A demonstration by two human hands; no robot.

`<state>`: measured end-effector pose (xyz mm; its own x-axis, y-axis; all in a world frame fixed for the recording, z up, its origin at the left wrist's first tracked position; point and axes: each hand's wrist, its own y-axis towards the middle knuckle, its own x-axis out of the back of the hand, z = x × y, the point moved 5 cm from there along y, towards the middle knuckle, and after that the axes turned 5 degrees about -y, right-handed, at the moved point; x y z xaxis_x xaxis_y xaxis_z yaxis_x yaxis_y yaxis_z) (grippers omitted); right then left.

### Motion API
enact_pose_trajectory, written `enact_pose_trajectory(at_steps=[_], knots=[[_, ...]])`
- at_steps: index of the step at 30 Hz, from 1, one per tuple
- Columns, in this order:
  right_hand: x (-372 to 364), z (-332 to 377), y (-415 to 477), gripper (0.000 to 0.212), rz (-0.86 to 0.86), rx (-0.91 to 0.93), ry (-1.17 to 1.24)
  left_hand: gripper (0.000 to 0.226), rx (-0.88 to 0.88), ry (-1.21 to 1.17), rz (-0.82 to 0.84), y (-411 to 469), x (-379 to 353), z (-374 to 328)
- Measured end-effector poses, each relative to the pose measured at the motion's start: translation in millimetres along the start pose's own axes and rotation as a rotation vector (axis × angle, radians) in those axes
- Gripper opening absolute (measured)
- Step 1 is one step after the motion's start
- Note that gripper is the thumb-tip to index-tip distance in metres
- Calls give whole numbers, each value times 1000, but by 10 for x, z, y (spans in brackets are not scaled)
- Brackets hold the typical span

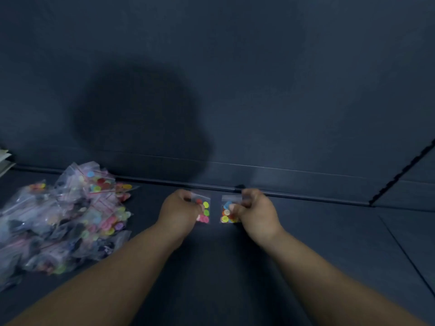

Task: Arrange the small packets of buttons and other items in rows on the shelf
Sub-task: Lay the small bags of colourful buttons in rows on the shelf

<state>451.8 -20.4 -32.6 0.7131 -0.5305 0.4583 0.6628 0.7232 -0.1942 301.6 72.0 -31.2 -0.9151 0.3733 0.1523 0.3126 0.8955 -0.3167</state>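
so our left hand (180, 211) and right hand (255, 211) each pinch a packet: left packet (204, 209), right packet (226, 212). light, floppy, slick plastic; we'd hold the top edges.

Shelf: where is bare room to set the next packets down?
Bare shelf runs right of the right hand along the back wall; a narrower strip lies between the left hand and the packet pile. The far left is crowded.

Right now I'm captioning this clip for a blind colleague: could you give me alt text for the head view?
A person's left hand and right hand each hold a small clear button packet, the left packet beside the right packet with a gap between, at the back of a dark shelf. A loose pile of packets lies to the left.
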Motion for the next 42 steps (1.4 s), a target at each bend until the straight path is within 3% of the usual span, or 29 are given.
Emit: enact_pose_trajectory(at_steps=[2, 4, 5, 7, 10, 15, 17, 19, 21, 24, 27, 31, 34, 37, 42], knots=[[77, 41, 9, 50, -52, 155, -361, 17, -97, 196, -1, 62, -39, -17], [103, 101, -66, 45, -73, 356, -556, 48, -181, 483, 5, 84, -59, -3], [90, 124, -119, 39, -47, 456, -619, 53, -239, 595, -5, 45, -52, -12], [26, 88, -202, 33, 53, 586, -722, 39, -474, 750, 13, -95, -63, -74], [-72, -60, -247, 45, 196, 639, -872, 33, -695, 934, 187, -246, -109, -3], [-114, -147, -248, 72, 258, 619, -1041, 56, -614, 1239, 356, -237, -146, 182], [-106, -137, -257, 77, 262, 623, -1057, 62, -585, 1274, 350, -252, -150, 164], [-83, -120, -252, 67, 259, 620, -1046, 75, -569, 1271, 337, -266, -149, 151], [-55, -108, -240, 62, 264, 603, -1023, 72, -565, 1281, 335, -259, -148, 160], [-78, -131, -236, 76, 291, 602, -1065, 70, -544, 1263, 353, -226, -135, 203], [-96, -154, -229, 88, 303, 604, -1093, 92, -559, 1244, 365, -179, -113, 241], [-81, -118, -205, 68, 311, 586, -1073, 82, -583, 1229, 367, -134, -60, 257], [-91, -83, -220, 65, 309, 579, -1065, 90, -621, 1211, 363, -156, -53, 225], [-102, -16, -249, 65, 289, 553, -1009, 80, -602, 1129, 357, -223, -5, 152], [-285, 262, -343, 62, 243, 602, -967, 82, -638, 1111, 217, -294, 348, 3]])
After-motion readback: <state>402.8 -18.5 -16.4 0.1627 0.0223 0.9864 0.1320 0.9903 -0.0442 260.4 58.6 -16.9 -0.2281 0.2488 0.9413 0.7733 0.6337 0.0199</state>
